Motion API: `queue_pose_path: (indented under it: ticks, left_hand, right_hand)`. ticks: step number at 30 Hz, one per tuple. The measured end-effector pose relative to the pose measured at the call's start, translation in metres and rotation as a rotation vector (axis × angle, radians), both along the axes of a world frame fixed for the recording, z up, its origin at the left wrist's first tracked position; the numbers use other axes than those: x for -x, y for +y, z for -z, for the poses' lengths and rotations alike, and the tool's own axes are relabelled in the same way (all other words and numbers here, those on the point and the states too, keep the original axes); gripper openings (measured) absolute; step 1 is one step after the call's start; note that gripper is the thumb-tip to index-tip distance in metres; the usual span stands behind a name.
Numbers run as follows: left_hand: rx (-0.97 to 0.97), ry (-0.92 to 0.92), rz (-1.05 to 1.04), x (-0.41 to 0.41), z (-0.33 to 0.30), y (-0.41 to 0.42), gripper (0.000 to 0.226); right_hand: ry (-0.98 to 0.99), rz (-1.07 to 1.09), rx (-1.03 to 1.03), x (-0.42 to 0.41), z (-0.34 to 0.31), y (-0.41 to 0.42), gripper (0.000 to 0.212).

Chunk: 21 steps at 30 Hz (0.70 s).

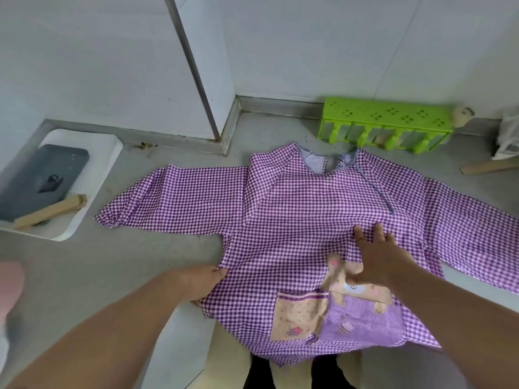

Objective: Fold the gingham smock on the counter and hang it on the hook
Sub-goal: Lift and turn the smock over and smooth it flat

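A purple-and-white gingham smock [295,214] lies spread flat on the grey counter [157,259], neck toward the wall, both sleeves stretched out sideways. Its lower hem with a patchwork pocket [337,318] hangs over the counter's front edge. My left hand [202,282] pinches the smock's left side seam below the sleeve. My right hand [376,256] lies flat with straight fingers on the cloth's middle, just above the pocket. No hook is in view.
A green plastic rack [387,119] stands against the back wall behind the neckline. At the left, a white tray [92,169] holds a dark grey slab and a wooden stick. A wall corner [219,122] juts onto the counter.
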<state>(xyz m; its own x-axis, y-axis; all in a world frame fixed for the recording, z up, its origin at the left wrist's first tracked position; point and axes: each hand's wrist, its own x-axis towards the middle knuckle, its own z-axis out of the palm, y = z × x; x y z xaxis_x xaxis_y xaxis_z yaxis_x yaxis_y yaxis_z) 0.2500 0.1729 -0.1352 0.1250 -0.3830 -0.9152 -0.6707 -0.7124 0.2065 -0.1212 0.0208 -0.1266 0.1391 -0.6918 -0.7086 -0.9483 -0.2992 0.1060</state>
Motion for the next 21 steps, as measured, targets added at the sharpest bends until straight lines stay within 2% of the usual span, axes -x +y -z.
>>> queue_pose_path:
  ticks: [5, 7, 9, 11, 14, 16, 21]
  left_hand:
    - [0.011, -0.232, 0.304, -0.002, -0.008, -0.006, 0.064]
    - [0.189, -0.37, 0.371, 0.006, -0.016, -0.016, 0.063]
    - [0.481, -0.511, 0.528, 0.023, -0.024, -0.029, 0.059]
    - [0.644, -0.498, 0.749, 0.05, -0.025, -0.045, 0.064]
    - [0.52, -0.338, 0.831, 0.09, -0.011, -0.066, 0.108]
    - [0.369, -0.374, 0.808, 0.103, -0.002, -0.076, 0.13]
    - [0.195, -0.514, 0.823, 0.118, 0.011, -0.093, 0.151]
  right_hand:
    - [0.008, -0.03, 0.023, 0.002, 0.001, 0.001, 0.148]
    - [-0.005, -0.047, 0.045, 0.004, 0.001, 0.002, 0.146]
    - [-0.024, -0.072, 0.063, 0.007, 0.001, 0.004, 0.143]
    - [-0.056, -0.105, 0.089, 0.015, 0.002, 0.003, 0.136]
    - [-0.159, -0.089, 0.121, 0.04, 0.001, 0.003, 0.12]
    - [-0.173, -0.034, 0.175, 0.058, -0.001, 0.006, 0.112]
    - [-0.102, 0.214, 0.12, 0.114, 0.001, 0.016, 0.133]
